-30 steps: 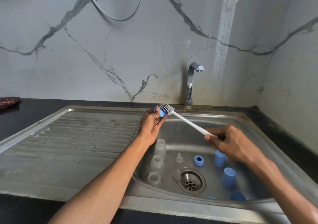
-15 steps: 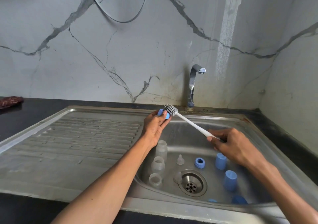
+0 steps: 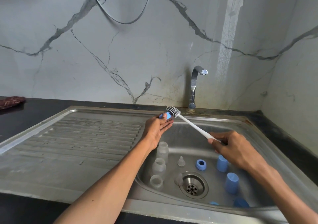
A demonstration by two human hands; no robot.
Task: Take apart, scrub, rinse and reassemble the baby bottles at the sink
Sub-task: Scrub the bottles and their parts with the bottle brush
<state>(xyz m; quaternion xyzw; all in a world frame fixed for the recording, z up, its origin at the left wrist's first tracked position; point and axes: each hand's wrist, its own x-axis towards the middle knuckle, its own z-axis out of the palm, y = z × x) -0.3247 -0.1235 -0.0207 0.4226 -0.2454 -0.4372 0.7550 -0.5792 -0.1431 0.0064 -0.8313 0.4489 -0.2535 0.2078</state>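
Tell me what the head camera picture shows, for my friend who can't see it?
Over a steel sink, the left hand holds a small blue plastic ring while the right hand scrubs it with a white bristle brush. Clear bottles and blue caps sit below.

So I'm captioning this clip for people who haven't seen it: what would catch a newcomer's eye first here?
Probably the two hands meeting above the sink basin: the left hand holds a small blue bottle part while the right hand grips the white brush, its bristles against that part. Next, the bottle pieces on the basin floor: clear bottles left of the drain, blue caps to its right.
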